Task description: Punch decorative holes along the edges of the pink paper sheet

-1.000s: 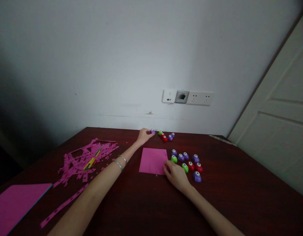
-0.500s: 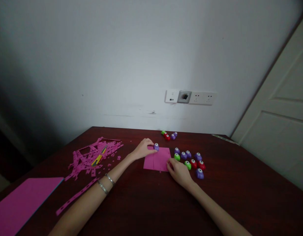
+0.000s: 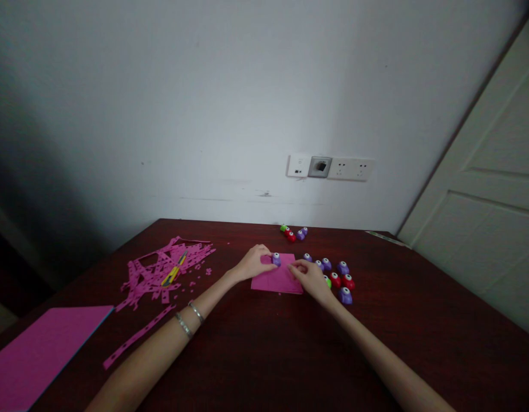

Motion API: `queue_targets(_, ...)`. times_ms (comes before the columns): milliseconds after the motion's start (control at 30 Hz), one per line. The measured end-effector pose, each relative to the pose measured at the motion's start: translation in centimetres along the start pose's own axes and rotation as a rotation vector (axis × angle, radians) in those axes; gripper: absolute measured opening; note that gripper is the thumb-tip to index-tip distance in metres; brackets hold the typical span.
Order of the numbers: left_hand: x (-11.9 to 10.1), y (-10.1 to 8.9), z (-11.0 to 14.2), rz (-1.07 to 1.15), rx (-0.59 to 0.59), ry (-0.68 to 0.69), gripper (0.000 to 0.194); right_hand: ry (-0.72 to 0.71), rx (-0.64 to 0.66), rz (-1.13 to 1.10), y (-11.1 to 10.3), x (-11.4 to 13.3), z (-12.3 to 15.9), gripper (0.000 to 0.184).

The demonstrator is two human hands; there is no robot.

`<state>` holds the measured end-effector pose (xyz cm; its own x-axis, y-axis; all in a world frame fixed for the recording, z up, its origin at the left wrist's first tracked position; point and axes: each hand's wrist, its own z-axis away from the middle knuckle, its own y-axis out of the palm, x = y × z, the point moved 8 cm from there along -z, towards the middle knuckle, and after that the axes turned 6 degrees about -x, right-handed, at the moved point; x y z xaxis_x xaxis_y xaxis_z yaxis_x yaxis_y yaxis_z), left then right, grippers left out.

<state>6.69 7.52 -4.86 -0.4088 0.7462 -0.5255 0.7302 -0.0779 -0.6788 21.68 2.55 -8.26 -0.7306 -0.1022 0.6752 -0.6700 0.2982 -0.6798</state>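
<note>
A square sheet of pink paper (image 3: 276, 282) lies on the dark red-brown table. My left hand (image 3: 252, 263) is closed on a small purple craft punch (image 3: 276, 260), which has a round white top with a dark spot. This punch is at the sheet's upper part. From the other side, my right hand (image 3: 311, 278) pinches at the right edge of the sheet, its fingertips close to the punch. Just right of that hand are more craft punches, among them a red one (image 3: 348, 281), a purple one (image 3: 345, 296) and a partly hidden green one (image 3: 327, 281).
Punched pink paper scraps (image 3: 150, 276) are heaped on the left, with a yellow utility knife (image 3: 174, 273) on top. Nearer lie a pink strip (image 3: 138, 337) and a stack of pink paper (image 3: 50, 349). Several punches (image 3: 291, 237) stand by the wall (image 3: 230, 114).
My right hand has slid up along the sheet's right edge, nearer the purple punch. The left hand, still holding the punch, has shifted slightly right. The view has moved a little.
</note>
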Motion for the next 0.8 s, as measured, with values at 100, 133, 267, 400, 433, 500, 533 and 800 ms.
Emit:
queue_targets(100,-0.4,0.3,0.1,-0.023,0.050,0.002,0.022,0.027,0.066,-0.030,0.6,1.2,-0.6,0.039)
queue_targets(133,-0.4,0.3,0.1,-0.031,0.060,-0.003,0.021,0.036,0.076,-0.025,0.8,1.5,-0.7,0.040)
queue_targets(267,-0.4,0.5,0.0,-0.057,0.067,-0.005,0.019,0.062,0.060,0.028,1.1,2.4,-1.3,0.037)
queue_targets(400,-0.4,0.7,0.0,-0.084,0.051,0.045,0.016,0.056,0.037,0.078,1.1,3.1,-1.5,0.035)
queue_targets(433,-0.4,0.7,0.0,-0.092,0.048,0.051,0.016,0.053,0.032,0.090,1.1,3.3,-1.6,0.036)
queue_targets(500,-0.2,0.8,-0.1,-0.104,0.045,0.049,0.017,0.050,0.022,0.116,1.0,3.5,-1.6,0.035)
queue_targets(533,-0.2,0.8,0.0,-0.106,0.046,0.046,0.017,0.050,0.017,0.128,1.0,3.5,-1.7,0.035)
queue_targets(800,-0.3,1.4,0.1,-0.127,0.116,0.049,0.030,0.042,-0.011,0.212,0.5,3.6,-1.5,0.031)
